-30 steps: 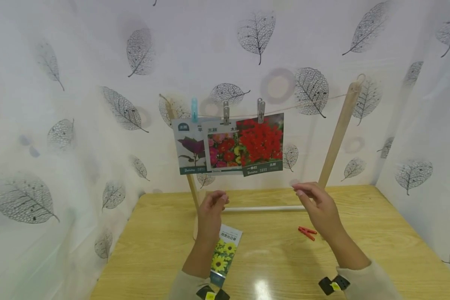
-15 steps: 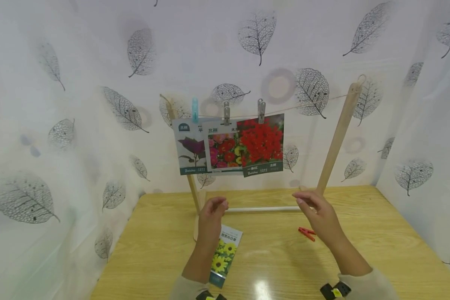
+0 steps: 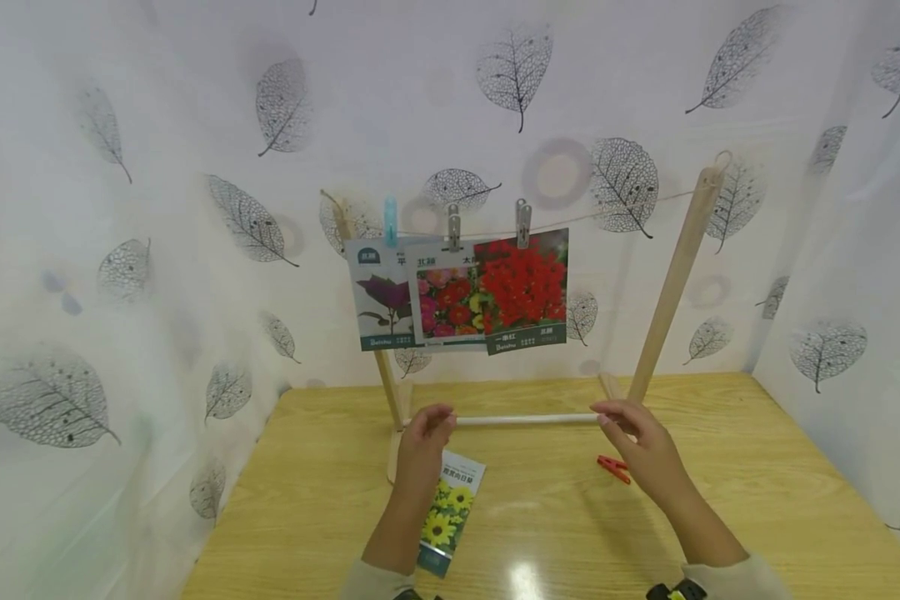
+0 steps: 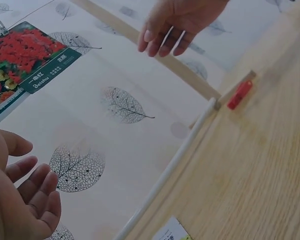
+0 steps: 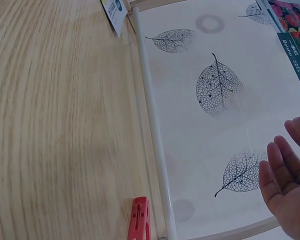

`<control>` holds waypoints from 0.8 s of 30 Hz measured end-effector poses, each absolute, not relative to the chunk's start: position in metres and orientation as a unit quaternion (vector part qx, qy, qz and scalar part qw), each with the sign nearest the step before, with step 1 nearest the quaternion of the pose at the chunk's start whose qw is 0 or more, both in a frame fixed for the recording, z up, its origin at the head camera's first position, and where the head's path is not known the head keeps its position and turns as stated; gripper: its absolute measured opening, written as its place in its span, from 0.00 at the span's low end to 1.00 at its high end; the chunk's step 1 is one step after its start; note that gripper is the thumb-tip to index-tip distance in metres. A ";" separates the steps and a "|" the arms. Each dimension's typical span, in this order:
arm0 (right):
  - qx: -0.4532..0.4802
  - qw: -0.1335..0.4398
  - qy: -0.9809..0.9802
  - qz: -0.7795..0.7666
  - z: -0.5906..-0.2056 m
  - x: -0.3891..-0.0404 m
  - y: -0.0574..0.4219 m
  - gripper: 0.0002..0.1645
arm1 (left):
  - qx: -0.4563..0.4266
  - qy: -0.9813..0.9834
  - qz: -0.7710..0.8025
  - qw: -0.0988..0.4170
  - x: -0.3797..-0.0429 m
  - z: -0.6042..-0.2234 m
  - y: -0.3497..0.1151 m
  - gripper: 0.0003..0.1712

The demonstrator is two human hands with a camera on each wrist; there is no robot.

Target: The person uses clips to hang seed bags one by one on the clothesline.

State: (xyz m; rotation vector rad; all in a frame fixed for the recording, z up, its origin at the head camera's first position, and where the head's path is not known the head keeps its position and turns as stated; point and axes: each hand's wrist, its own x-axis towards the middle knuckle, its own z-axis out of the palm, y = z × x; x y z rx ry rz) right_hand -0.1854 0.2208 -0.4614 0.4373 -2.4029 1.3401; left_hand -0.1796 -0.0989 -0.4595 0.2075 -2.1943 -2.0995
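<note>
Both hands hover over the table with nothing in them, fingers loosely bent. In the head view my left hand [image 3: 423, 442] is above the seed packet with yellow flowers [image 3: 450, 508], which lies on the table partly behind the forearm. My right hand [image 3: 640, 437] is near a red clothespin [image 3: 613, 468] on the table. Three seed packets hang from a string: a purple-leaf one [image 3: 382, 300] under a blue clothespin [image 3: 391, 221], a mixed-flower one [image 3: 447, 304] under a metal clip [image 3: 453, 227], and a red-flower one [image 3: 525, 283] under another metal clip [image 3: 523, 223].
A wooden frame holds the string [image 3: 607, 214] between a left post [image 3: 387, 383] and a right post [image 3: 675, 287]. A white rod [image 3: 525, 419] joins the posts low down. Leaf-patterned sheeting [image 3: 195, 125] surrounds the wooden table [image 3: 540, 500] at the back and sides.
Both hands have sunk slightly toward the table, staying apart and holding nothing. The hanging packets, the packet on the table and the red clothespin have stayed in place.
</note>
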 end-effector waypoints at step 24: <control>0.095 0.112 -0.873 0.466 -0.488 -0.178 0.237 0.18 | 0.062 -0.773 -0.631 0.017 -0.177 -0.483 -0.107 0.20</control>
